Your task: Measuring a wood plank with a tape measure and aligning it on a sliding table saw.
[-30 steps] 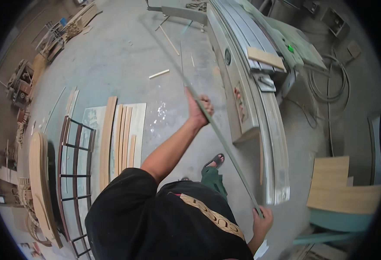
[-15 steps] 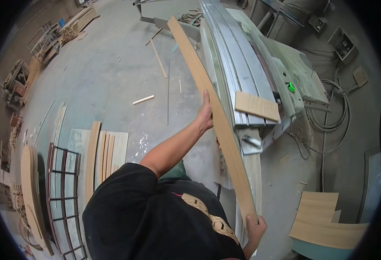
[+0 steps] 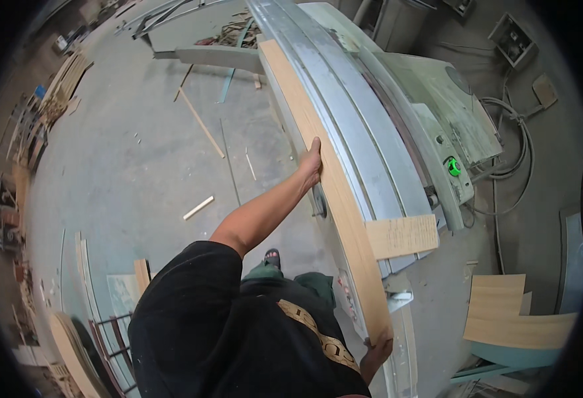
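A long, pale wooden board [image 3: 346, 205] runs along the left edge of a silver sliding machine table [image 3: 371, 162]. My left hand [image 3: 312, 162] grips the board's left edge near its middle, thumb on top and fingers mostly hidden beneath. At the near end my right hand [image 3: 379, 347] is closed round the board's corner. A short wooden piece [image 3: 404, 237] with handwriting lies across the table's near end, close against the long board. Whether the board rests fully on the table I cannot tell.
A green-lit knob [image 3: 453, 166] sits on the machine's right side. Thin strips and a short white stick [image 3: 198, 207] lie on the floor at left. Cut panels [image 3: 513, 325] are stacked at lower right. Coiled cables [image 3: 513, 132] hang at far right.
The long board has come against the machine table's left edge, still in both hands. The view has shifted toward the machine, and my sandalled foot now shows below.
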### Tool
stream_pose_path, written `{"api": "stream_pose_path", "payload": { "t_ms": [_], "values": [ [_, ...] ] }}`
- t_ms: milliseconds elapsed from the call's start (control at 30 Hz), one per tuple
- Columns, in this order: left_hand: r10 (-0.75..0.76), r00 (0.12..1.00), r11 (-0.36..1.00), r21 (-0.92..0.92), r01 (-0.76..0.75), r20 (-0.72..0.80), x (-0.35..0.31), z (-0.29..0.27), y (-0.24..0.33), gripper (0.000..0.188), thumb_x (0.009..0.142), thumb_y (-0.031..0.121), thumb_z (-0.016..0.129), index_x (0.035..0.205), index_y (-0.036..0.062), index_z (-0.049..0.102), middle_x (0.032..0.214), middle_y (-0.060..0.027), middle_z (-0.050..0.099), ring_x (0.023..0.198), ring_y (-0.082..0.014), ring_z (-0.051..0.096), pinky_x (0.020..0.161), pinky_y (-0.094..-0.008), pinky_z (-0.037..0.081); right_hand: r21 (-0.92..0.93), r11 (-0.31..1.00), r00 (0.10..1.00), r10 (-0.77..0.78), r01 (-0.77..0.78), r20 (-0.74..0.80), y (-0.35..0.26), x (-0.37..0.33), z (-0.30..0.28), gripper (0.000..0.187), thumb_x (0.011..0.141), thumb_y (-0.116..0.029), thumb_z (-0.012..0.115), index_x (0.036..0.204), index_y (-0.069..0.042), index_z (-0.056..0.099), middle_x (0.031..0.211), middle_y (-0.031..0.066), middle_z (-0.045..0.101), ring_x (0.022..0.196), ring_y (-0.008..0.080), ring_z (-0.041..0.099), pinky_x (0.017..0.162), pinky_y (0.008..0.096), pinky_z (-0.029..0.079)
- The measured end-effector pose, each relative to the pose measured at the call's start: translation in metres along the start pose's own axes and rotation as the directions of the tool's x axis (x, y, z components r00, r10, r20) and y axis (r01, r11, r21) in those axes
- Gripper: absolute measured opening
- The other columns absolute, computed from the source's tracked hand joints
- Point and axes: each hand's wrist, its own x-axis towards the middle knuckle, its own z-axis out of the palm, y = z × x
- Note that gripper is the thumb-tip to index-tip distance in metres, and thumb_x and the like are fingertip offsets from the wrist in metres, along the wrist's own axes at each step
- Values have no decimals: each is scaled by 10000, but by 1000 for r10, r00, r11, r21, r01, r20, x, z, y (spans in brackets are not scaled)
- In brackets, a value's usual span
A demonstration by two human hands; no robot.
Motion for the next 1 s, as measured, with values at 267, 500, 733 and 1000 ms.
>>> {"api": "stream_pose_path", "payload": {
  "t_ms": [267, 500, 733, 1000],
  "values": [
    [133, 988, 968, 224, -112, -81, 210, 28, 35, 610, 992, 319, 652, 1310, -181, 507, 1249, -247, 642, 1132, -310, 639, 920, -452, 534, 86, 996, 1000, 5, -5, 8, -18, 65, 170, 436, 1048, -372, 587, 1234, 21, 564, 1132, 134, 603, 889, 214, 588, 640, 324, 510],
    [118, 989, 910, 407, -71, -92, 326, 16, 117, 400, 952, 288, 652, 1107, -78, 607, 924, -135, 679, 723, -243, 666, 569, -422, 549, 128, 991, 997, -46, 38, 59, -92, 158, 313, 397, 1079, -328, 540, 1189, 51, 574, 1106, 153, 635, 941, 199, 624, 705, 341, 559],
    [-72, 997, 212, 977, -22, 38, 367, 22, 165, 457, 895, 427, 658, 922, -28, 653, 743, -149, 648, 543, -223, 619, 467, -407, 477, -189, 981, 972, 4, 42, 234, -103, 252, 430, 428, 1061, -381, 584, 912, 18, 616, 763, 114, 648, 624, 170, 637, 552, 302, 499],
    [532, 832, 166, 944, -285, 157, 497, -22, 176, 579, 879, 448, 752, 1195, -26, 651, 1156, -260, 689, 1107, -391, 654, 943, -481, 510, -528, 843, 949, -241, 102, -202, -97, 198, 457, 259, 976, -230, 686, 1057, 15, 657, 992, 161, 671, 895, 289, 674, 728, 406, 528]
  ]
}}
